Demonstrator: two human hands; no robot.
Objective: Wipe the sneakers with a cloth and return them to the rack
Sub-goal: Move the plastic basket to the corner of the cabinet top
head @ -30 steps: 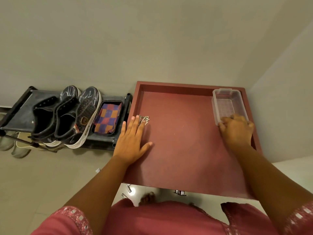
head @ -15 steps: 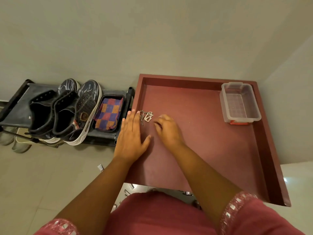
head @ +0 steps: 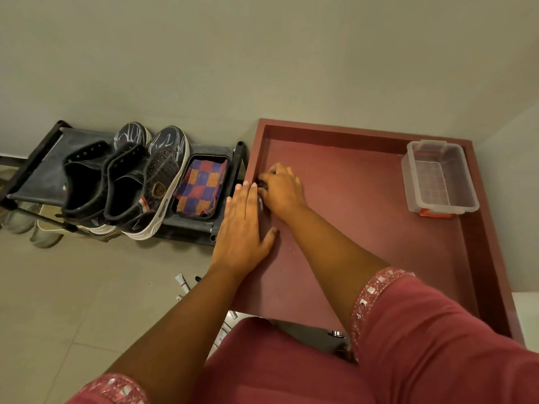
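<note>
We judge the black high-top sneakers (head: 128, 182) on the dark metal rack (head: 43, 158), just left of the red-brown desk (head: 364, 243), light and stiff enough to lift by the collar, while our left hand (head: 243, 228) lies flat and released and our right hand (head: 281, 189) curls over small metal keys (head: 260, 203).

the person wears a loose dusty-pink garment (head: 291, 363) that fills the bottom of the view. its sleeves end below the elbow. the right sleeve (head: 437, 325) has a cuff band of pale embroidery with small shiny square pieces set in a row. the left sleeve (head: 110, 389) shows the same trim. both forearms and hands are bare, with no rings or bangles visible.
</note>
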